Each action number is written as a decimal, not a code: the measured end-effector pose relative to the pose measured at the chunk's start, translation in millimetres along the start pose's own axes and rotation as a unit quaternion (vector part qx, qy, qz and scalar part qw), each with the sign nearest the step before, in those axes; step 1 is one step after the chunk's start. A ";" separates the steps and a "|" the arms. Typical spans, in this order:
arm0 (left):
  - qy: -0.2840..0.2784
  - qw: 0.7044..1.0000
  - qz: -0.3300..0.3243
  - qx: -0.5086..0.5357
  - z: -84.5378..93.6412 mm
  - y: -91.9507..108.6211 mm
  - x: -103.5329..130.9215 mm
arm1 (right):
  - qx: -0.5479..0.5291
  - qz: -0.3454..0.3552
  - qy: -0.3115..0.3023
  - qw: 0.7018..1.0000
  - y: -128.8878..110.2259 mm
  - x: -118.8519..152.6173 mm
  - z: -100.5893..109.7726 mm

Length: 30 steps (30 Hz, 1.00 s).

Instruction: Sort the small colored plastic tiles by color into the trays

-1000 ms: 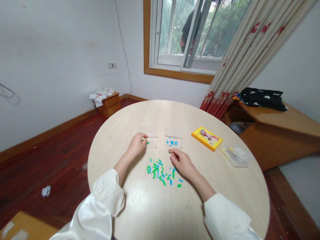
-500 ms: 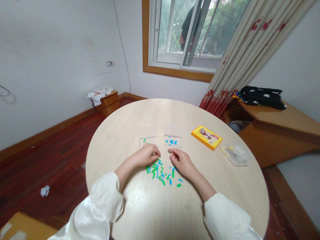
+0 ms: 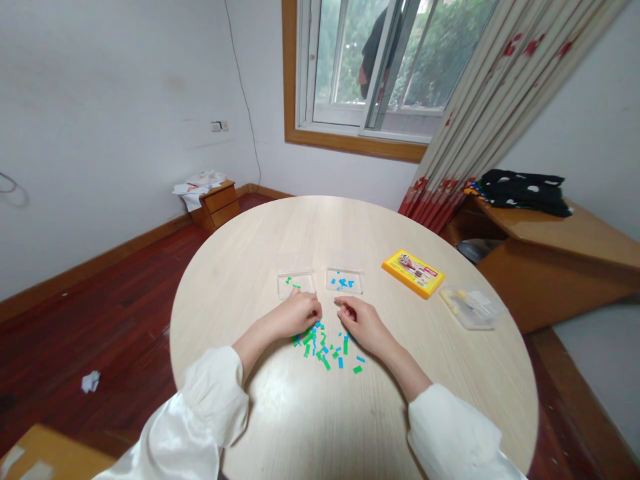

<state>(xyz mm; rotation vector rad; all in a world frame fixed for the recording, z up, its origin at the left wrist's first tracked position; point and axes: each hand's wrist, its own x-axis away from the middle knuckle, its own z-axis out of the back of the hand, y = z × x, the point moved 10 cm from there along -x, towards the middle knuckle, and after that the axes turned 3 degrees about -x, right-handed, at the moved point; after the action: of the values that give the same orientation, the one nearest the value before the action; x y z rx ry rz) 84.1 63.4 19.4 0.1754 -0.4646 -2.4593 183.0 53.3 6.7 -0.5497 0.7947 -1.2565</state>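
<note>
Holding the left hand (image 3: 300,313), palm down, over the far left edge of a scattered pile of green and blue blocks (image 3: 325,349), just in front of the left clear box (image 3: 306,279). Bending the left fingers in toward the thumb and hiding the fingertips beside the pieces, so not being able to make out whether gripping a block there. Holding the right hand (image 3: 361,323) at the right side of the same pile, near the front of the right clear box (image 3: 345,293), pointing the index finger toward the left and curling the other fingers underneath. Not being able to make out whether pinching anything in the right grip either. Seeing the pile lying on the round worktop (image 3: 350,433) between the forearms, with a few blocks lying apart toward the near right. Seeing small green blocks (image 3: 289,281) lying in the left box and blue blocks (image 3: 343,283) lying in the right box. Noticing, farther right, a yellow box (image 3: 413,273) lying flat near a clear case (image 3: 473,313). Wearing white sleeves (image 3: 215,393) on both arms.
</note>
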 end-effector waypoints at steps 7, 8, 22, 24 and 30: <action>0.179 0.976 0.125 0.000 51.0 -44.3 14.4 | 0.005 0.004 -0.003 1.000 -2.6 1.0 -0.6; 0.198 0.969 0.146 -0.004 55.4 -52.1 17.0 | 0.005 0.003 -0.003 1.000 -2.5 1.0 -0.6; 0.067 0.992 0.043 0.097 27.4 -32.1 9.5 | 0.000 -0.002 -0.004 1.000 -1.7 0.3 0.0; 0.029 0.995 0.038 0.082 20.3 -27.0 8.8 | 0.001 -0.001 -0.005 1.000 -1.8 0.2 0.0; -0.003 0.998 0.026 0.060 10.7 -25.0 10.2 | 0.002 -0.003 -0.004 1.000 -0.7 0.0 -0.6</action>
<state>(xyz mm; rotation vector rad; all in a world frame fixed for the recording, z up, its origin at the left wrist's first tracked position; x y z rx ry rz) 59.6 78.9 20.0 0.2027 -0.6132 -2.3835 182.1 53.2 6.8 -0.5546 0.7842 -1.2600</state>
